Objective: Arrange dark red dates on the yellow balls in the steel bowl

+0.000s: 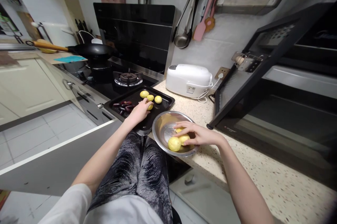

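Observation:
My left hand (140, 111) reaches over the black baking tray (164, 104), its fingers closed on a round yellow fruit (150, 107) lying there. Beyond it on the tray are a few more yellow fruits (144, 94). Several dark red, grape-like fruits (123, 106) lie on the tray's left side. My right hand (197, 133) is inside the steel bowl (161, 129), thumb and fingers curled round a yellow fruit (184, 137). Another yellow fruit (174, 144) sits beside it in the bowl. The exact kind of the yellow fruits is unclear.
A white appliance (188, 78) with its cord stands behind the bowl on the speckled counter (258, 154). To the right is a black oven (279, 112). A gas burner (128, 77) and a wok (92, 50) are at the back left. Below, a drawer or door (60, 157) stands open.

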A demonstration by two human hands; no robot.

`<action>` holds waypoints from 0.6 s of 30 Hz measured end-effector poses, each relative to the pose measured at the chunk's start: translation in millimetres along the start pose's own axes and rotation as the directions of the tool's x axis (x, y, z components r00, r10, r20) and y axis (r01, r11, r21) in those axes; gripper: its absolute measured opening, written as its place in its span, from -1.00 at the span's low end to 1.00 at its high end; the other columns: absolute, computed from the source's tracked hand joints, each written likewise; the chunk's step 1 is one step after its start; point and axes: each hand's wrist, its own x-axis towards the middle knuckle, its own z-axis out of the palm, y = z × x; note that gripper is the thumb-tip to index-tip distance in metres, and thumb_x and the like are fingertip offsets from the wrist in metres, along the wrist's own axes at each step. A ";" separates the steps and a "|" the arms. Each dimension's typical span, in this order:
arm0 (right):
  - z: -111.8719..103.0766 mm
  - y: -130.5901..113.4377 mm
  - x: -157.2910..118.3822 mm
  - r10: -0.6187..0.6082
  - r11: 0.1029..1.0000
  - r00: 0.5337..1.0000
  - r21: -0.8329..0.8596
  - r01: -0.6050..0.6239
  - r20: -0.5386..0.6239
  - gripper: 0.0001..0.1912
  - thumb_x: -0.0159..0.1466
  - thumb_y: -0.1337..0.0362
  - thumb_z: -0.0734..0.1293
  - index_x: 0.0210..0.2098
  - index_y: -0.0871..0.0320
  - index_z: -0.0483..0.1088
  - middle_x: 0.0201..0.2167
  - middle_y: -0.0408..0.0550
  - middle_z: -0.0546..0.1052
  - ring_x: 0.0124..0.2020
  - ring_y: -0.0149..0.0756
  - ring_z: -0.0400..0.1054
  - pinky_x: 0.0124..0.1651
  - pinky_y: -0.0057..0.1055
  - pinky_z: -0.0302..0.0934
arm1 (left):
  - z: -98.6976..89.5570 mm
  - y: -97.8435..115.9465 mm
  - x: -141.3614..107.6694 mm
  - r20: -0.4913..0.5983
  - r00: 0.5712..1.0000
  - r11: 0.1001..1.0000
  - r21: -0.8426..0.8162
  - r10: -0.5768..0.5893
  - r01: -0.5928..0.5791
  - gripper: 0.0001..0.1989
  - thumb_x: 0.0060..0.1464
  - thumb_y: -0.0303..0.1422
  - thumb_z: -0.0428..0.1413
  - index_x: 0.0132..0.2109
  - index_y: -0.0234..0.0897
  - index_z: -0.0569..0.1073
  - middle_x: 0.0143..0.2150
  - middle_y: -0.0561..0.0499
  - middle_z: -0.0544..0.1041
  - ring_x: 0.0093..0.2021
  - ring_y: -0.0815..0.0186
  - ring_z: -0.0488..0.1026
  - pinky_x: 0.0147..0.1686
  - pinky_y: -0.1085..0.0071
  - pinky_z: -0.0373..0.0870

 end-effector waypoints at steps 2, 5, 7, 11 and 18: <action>-0.9 -1.9 0.2 0.008 1.000 1.000 -0.004 -0.008 0.007 -0.54 0.29 -0.01 0.49 0.15 -0.14 0.55 0.34 -0.03 0.41 0.43 0.01 0.16 0.49 0.07 -0.04 | 2.8 1.7 -0.5 -0.062 0.998 1.000 0.000 -0.011 0.011 -0.61 0.19 -0.54 0.10 0.15 -0.27 0.43 0.19 -0.22 0.36 0.09 0.05 0.48 0.13 0.08 0.47; -1.8 -3.7 0.2 0.014 1.000 1.000 -0.009 -0.014 0.015 -0.54 0.28 -0.01 0.49 0.16 -0.14 0.55 0.35 -0.04 0.41 0.44 0.01 0.14 0.49 0.06 -0.04 | 6.2 2.3 -0.7 -0.106 0.994 1.000 -0.010 -0.021 0.020 -0.66 0.19 -0.53 0.09 0.11 -0.31 0.43 0.11 -0.22 0.36 0.04 0.04 0.48 0.11 0.06 0.47; -1.5 -3.3 0.1 0.011 1.000 1.000 -0.012 -0.011 0.015 -0.54 0.29 -0.01 0.49 0.16 -0.15 0.55 0.35 -0.05 0.41 0.44 0.00 0.14 0.49 0.07 -0.04 | 7.3 1.7 -1.8 -0.108 0.994 0.999 -0.041 -0.022 0.018 -0.67 0.17 -0.53 0.11 0.08 -0.31 0.43 0.09 -0.21 0.36 -0.01 0.06 0.50 0.10 0.05 0.48; -0.1 -0.6 -0.2 0.001 1.000 1.000 -0.011 -0.001 0.004 -0.54 0.29 -0.02 0.49 0.16 -0.15 0.55 0.34 -0.05 0.42 0.43 -0.01 0.16 0.48 0.10 -0.03 | 6.1 3.8 -6.2 -0.144 0.989 0.989 -0.148 -0.032 0.011 -0.66 0.08 -0.54 0.14 0.02 -0.27 0.40 0.03 -0.16 0.41 -0.04 0.08 0.50 0.08 0.05 0.48; -1.4 -3.4 0.0 0.006 1.000 1.000 -0.025 -0.006 0.023 -0.53 0.29 -0.02 0.48 0.17 -0.14 0.54 0.35 -0.04 0.41 0.44 0.00 0.14 0.49 0.08 -0.05 | -21.4 41.6 -25.2 -0.357 0.934 0.881 -0.441 0.002 -0.170 -0.62 0.14 -0.41 0.18 0.11 -0.23 0.40 0.08 -0.13 0.44 0.04 0.14 0.47 0.01 0.22 0.50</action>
